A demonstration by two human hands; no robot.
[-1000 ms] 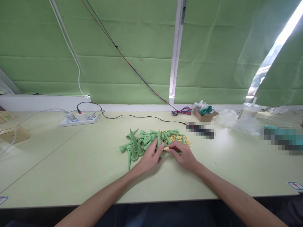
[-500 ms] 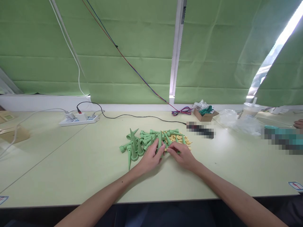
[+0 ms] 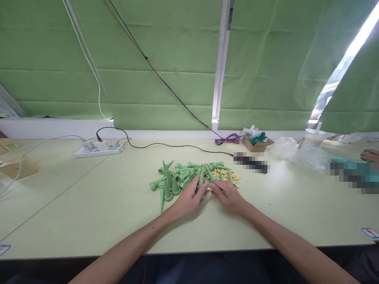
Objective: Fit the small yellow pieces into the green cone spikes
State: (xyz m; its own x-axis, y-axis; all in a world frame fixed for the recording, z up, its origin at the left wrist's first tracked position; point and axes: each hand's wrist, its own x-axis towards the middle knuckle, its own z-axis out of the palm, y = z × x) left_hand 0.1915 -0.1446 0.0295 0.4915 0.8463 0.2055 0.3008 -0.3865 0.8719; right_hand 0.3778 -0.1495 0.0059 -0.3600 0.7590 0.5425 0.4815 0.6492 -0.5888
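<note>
My left hand (image 3: 191, 196) is closed around a green plastic spike (image 3: 201, 176), its pointed end upward. Close beside it, my right hand (image 3: 227, 194) pinches a small yellow plastic piece (image 3: 209, 188) against the spike's side; the fingers hide most of this piece. Behind and left of the hands lies a pile of green spikes (image 3: 167, 185), some standing on their wide ends and others on their sides. Small yellow pieces (image 3: 229, 174) are heaped just beyond my right hand.
A power strip (image 3: 99, 150) with plugs sits at the back left. Toward the back right are a small cardboard box (image 3: 257, 144), clear plastic bags (image 3: 312, 156) and a drink cup (image 3: 312, 138). Another person's hand (image 3: 370, 155) shows at the right edge.
My right fingers have shifted slightly, staying against the spike with the yellow piece. My left hand keeps its hold. The other person's hand has moved further into view.
</note>
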